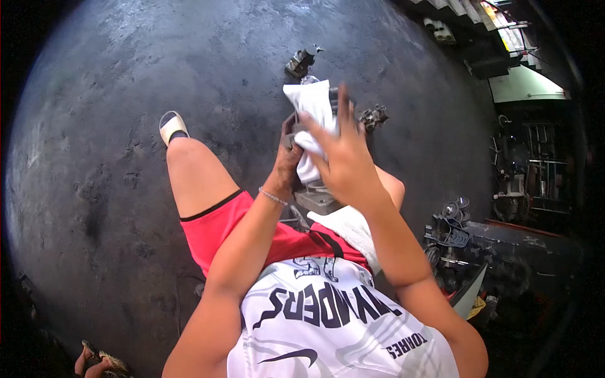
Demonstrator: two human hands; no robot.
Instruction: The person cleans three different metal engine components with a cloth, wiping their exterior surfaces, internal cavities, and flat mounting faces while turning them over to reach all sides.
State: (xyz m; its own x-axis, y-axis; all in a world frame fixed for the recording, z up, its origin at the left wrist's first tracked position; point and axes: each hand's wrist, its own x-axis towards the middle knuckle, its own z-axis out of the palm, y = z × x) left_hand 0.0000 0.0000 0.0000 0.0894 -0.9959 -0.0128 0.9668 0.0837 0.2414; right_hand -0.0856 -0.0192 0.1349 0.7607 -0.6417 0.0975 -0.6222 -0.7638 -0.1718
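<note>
A white cloth (314,104) lies draped over a grey metal part (289,139) in front of me. My left hand (287,159), dark with grime and wearing a bead bracelet, is closed round the left side of that part. My right hand (345,165) is over the cloth with its fingers spread, and the fingertips are smeared by motion. Its index finger and thumb overlap the cloth's right side. Under the cloth's lower end, between my legs, is a grey metal block (317,200).
On the dark floor beyond my hands lie a metal engine part (300,62) and a greasy toothed part (374,117). A white towel (348,228) rests on my right thigh. Assorted metal parts (450,230) are piled at the right, near stairs (463,9). Another person's feet (94,360) show at bottom left.
</note>
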